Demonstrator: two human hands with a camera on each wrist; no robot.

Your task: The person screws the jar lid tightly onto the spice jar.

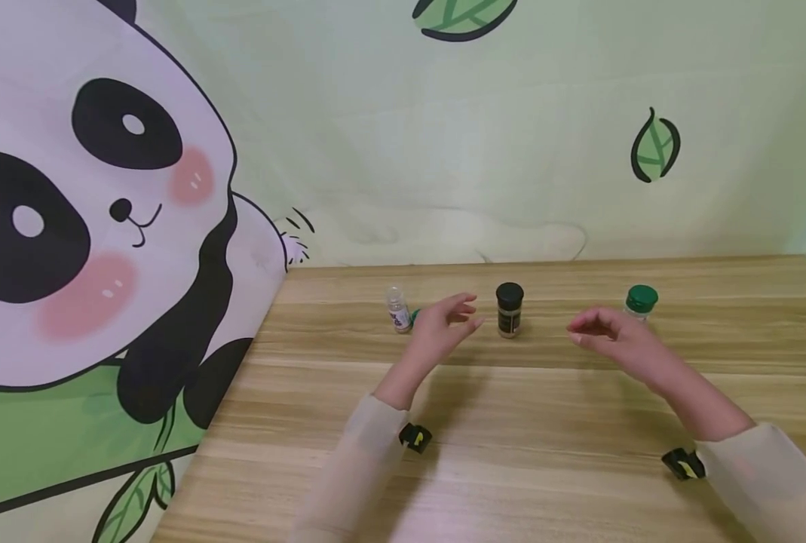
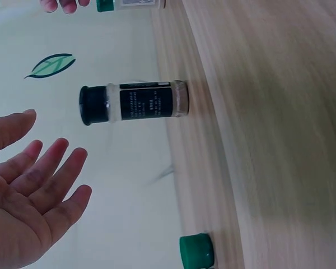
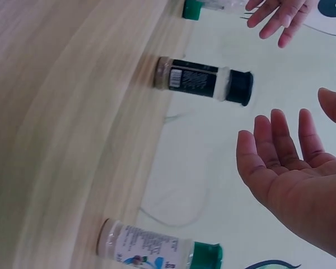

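A seasoning shaker with a black lid (image 1: pixel 509 311) stands upright on the wooden table between the two hands. Left of it, the left hand (image 1: pixel 441 326) hovers with relaxed, slightly bent fingers, touching nothing. Behind that hand, a clear shaker bottle (image 1: pixel 399 309) without a lid stands beside a green cap (image 2: pixel 196 251), which the hand partly covers in the head view. On the other side, the right hand (image 1: pixel 616 339) is held in the air, fingers loosely bent and nothing in them. It hides the lower part of a green-lidded shaker (image 1: pixel 641 299), whose white label (image 3: pixel 148 246) shows in the right wrist view.
The wood-grain table (image 1: pixel 498 467) ends at a pale green cloth backdrop (image 1: pixel 443 151) with leaf prints. A big printed panda (image 1: pixel 172 226) fills the left side. Small black devices (image 1: pixel 415 437) are worn at both wrists.
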